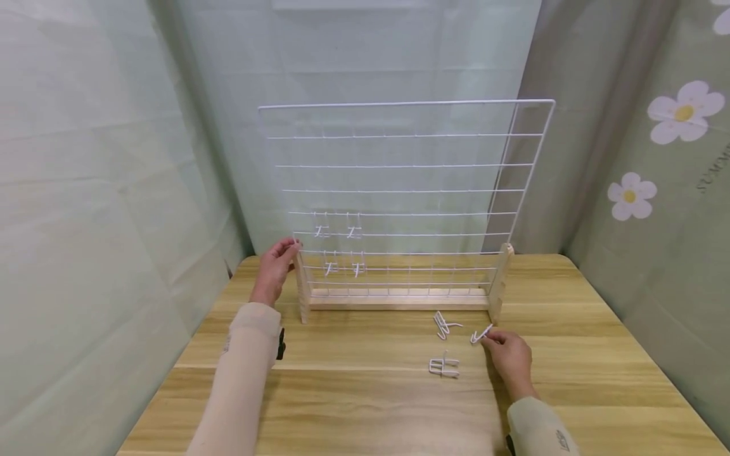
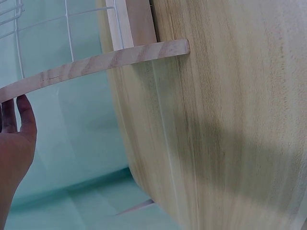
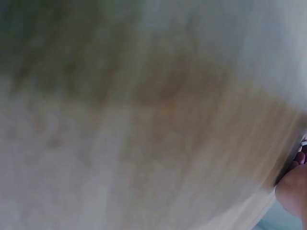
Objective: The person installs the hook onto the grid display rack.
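Note:
A white wire grid rack [image 1: 399, 190] stands in a wooden base, with several white wire hooks [image 1: 355, 232] hung on its lower left part. My left hand [image 1: 274, 269] grips the top of the rack's left wooden side post [image 1: 302, 285]; in the left wrist view its fingers [image 2: 27, 115] touch that post [image 2: 115, 58]. At the lower right, my right hand [image 1: 510, 358] pinches a white wire hook [image 1: 481, 334] just above the table. Two more hooks lie left of it: one tilted hook [image 1: 441, 325] and one nearer hook [image 1: 443, 365]. The right wrist view is mostly blurred.
The wood-grain table [image 1: 353, 405] carries the rack near its far edge. A pale green curtain [image 1: 114, 190] hangs on the left and behind, and a curtain with white flowers [image 1: 633, 196] hangs on the right.

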Motion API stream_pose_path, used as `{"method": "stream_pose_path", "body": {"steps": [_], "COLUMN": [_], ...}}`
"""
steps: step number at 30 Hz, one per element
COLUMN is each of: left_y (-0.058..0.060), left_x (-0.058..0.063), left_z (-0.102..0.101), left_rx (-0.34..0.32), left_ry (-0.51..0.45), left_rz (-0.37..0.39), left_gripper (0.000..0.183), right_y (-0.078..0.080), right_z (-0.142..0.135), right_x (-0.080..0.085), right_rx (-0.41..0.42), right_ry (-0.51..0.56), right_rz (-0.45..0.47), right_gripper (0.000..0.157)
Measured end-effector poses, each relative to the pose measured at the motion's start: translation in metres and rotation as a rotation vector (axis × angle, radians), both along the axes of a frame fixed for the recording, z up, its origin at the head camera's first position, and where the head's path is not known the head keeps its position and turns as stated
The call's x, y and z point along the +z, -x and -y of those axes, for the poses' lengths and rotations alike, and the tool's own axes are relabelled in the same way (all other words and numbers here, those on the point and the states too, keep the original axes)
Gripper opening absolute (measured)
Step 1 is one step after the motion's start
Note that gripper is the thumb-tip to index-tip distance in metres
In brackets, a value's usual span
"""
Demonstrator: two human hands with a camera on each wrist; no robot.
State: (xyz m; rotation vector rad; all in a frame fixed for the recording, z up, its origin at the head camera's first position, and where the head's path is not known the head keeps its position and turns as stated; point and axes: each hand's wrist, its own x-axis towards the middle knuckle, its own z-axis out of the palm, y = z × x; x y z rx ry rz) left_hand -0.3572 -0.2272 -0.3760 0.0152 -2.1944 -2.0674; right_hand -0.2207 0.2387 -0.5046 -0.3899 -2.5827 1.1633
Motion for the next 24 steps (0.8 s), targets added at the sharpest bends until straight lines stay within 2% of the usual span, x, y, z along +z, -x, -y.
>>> {"method": "stream_pose_path", "body": {"steps": [10, 24], "left_y": [0.0006, 0.0000], "left_x": [-0.0010, -0.0017], "left_z": [-0.0009, -0.0006], "left_rx": [0.008, 0.013], "left_ry": [0.023, 0.030], "left_rz": [-0.001, 0.000], "left_gripper": [0.042, 0.046], "right_y": [-0.0021, -0.0038], "right_z": [0.0003, 0.0082], "right_x": [0.0084, 0.0082], "right_rx": [0.008, -0.093], "right_ry": [0.001, -0.046], "right_rz": [0.041, -0.104], "right_gripper": [0.022, 0.021]}}
